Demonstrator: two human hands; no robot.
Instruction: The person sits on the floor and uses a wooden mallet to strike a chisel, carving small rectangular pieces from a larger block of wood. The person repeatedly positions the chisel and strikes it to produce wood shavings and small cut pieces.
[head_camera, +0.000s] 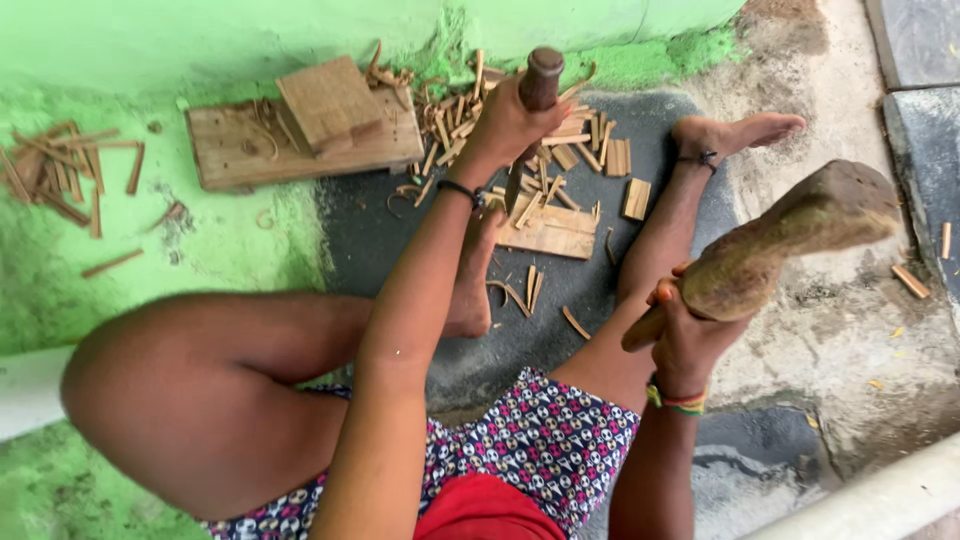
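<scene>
Left hand: we grip a wooden-handled blade (538, 85), fist (510, 120) closed, over the small plank (548, 232).
Right hand: our fingers (688, 335) wrap a raised wooden mallet (790, 245).
Far floor: wood splints (590, 135), stacked boards (300, 130).

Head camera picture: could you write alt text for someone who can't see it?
Seen from above, a person sitting on the ground grips an upright blade's wooden handle in the left hand and a raised wooden mallet in the right hand. The blade stands on a small plank between bare feet, amid split wood sticks and a wooden block.
</scene>
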